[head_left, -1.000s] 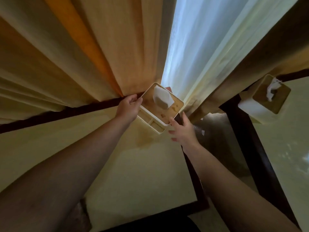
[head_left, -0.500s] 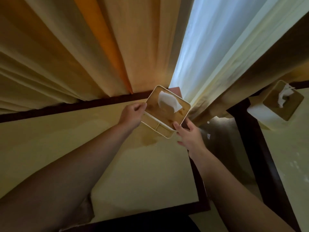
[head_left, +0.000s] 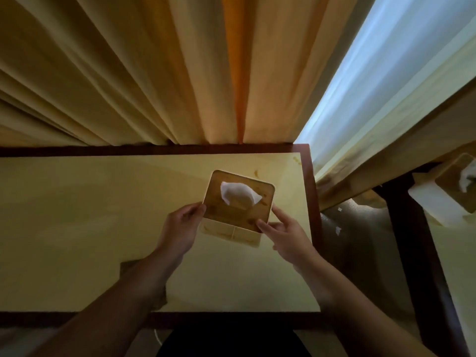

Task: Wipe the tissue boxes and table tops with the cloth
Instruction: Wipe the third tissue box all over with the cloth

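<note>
Both left hand and right hand grip tissue box on worktop; no cloth visible, wiping seemingly still pending.

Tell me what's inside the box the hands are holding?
A white tissue pokes up through the opening in the tissue box's brown lid. The lid covers whatever else is inside. The left hand and right hand hold its sides.

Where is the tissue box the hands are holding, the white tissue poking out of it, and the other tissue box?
tissue box (head_left: 233, 212): head view, on its brown lid.
white tissue (head_left: 238, 195): head view, middle of the tissue poking out.
other tissue box (head_left: 438, 204): head view, on its white side, far right table.
</note>
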Action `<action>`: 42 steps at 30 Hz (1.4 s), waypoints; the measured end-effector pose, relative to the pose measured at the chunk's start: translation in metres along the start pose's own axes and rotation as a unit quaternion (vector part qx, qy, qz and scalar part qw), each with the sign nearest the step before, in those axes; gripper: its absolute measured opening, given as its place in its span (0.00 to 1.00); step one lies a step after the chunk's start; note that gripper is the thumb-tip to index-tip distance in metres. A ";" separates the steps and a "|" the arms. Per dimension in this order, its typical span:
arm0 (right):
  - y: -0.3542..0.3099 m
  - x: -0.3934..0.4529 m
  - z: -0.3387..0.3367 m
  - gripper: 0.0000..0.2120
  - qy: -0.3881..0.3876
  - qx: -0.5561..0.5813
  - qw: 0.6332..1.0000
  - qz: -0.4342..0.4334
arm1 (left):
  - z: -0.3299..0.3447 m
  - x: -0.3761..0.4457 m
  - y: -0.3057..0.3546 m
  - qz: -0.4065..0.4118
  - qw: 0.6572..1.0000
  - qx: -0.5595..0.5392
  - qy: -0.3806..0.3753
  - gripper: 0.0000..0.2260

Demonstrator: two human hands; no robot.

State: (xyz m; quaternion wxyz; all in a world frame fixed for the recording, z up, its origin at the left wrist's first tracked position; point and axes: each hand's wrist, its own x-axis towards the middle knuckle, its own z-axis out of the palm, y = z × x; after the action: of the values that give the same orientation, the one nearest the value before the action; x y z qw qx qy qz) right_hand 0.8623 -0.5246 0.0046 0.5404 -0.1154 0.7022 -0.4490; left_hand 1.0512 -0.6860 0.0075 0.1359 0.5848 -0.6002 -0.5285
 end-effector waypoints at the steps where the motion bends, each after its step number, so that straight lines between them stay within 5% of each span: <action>1: 0.003 0.001 0.007 0.34 -0.007 -0.001 1.000 0.002 | -0.006 -0.003 -0.008 -0.006 1.000 -0.002 0.010 0.13; 12: 0.032 0.019 0.072 0.32 -0.034 -0.103 0.994 0.016 | -0.059 -0.007 -0.069 -0.074 0.996 -0.040 -0.007 0.10; 25: 0.042 0.020 0.084 0.31 0.052 -0.192 0.980 -0.003 | -0.090 0.032 -0.100 -0.009 0.984 0.137 -0.111 0.09; 27: 0.034 0.010 0.086 0.33 0.090 -0.236 0.967 -0.027 | -0.110 0.040 -0.118 0.040 0.965 0.250 -0.076 0.14; 31: 0.031 -0.013 0.093 0.37 0.155 -0.449 0.863 -0.171 | -0.155 0.043 -0.164 0.042 0.844 0.525 -0.101 0.22; 33: 0.022 -0.022 0.099 0.34 0.162 -0.465 0.846 -0.206 | -0.166 0.037 -0.179 0.061 0.807 0.577 -0.109 0.22; 38: 0.015 -0.041 0.117 0.26 0.141 -0.465 0.830 -0.274 | -0.167 0.025 -0.186 0.063 0.818 0.566 -0.083 0.10; 42: 0.015 -0.047 0.123 0.17 0.139 -0.445 0.824 -0.321 | -0.167 0.024 -0.186 -0.014 0.815 0.569 -0.109 0.18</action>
State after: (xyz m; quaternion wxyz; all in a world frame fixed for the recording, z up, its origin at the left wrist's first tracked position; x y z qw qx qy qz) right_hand 0.9920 -0.5479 0.0224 0.1520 -0.4985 0.8168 -0.2474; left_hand 1.2791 -0.7405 -0.0833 -0.2945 0.5046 -0.7967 -0.1543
